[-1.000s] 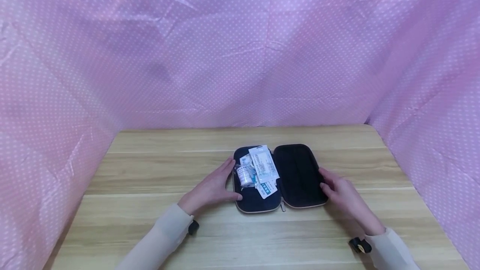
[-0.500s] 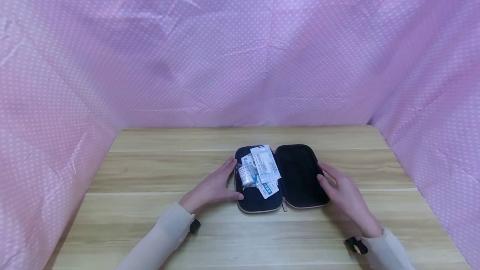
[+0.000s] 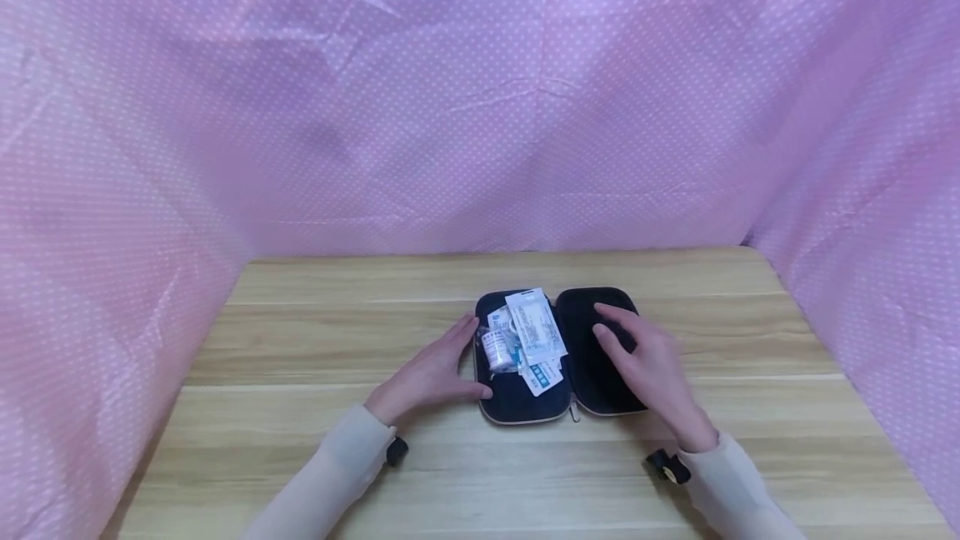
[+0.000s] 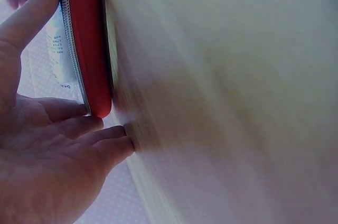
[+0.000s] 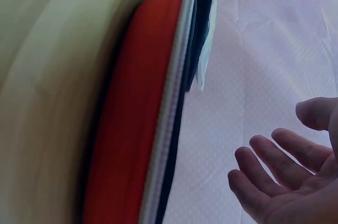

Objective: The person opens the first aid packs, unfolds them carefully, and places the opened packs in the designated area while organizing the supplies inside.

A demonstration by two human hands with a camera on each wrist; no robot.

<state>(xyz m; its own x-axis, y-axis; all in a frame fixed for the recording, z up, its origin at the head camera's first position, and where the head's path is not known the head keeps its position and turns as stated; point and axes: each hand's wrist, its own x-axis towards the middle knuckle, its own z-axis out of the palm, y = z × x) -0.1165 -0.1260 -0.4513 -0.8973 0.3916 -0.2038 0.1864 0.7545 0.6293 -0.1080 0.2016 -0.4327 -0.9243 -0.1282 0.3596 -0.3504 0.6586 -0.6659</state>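
Note:
A zip-up case (image 3: 525, 411), black inside with a red outer shell, lies unfolded flat on the table. My left hand (image 3: 431, 373) rests against its left side, thumb on the rim near the front corner and fingertips by the back of that side. Over the right half (image 3: 581, 340) hovers my right hand (image 3: 652, 365), its fingers spread and holding nothing. In the left half are a white roll in clear wrap (image 3: 497, 350), a white printed sachet (image 3: 537, 327) on top, and a smaller white-and-teal packet (image 3: 542, 375). The red shell (image 5: 132, 113) fills much of the right wrist view.
The case stands on a light wood table (image 3: 337, 307). Pink dotted cloth (image 3: 480, 107) hangs behind and along both sides. A zip pull (image 3: 575, 412) sticks out at the case's front, by the fold.
My right hand has left the right edge of the case and moved leftward over its right half. The left hand keeps its place at the left side.

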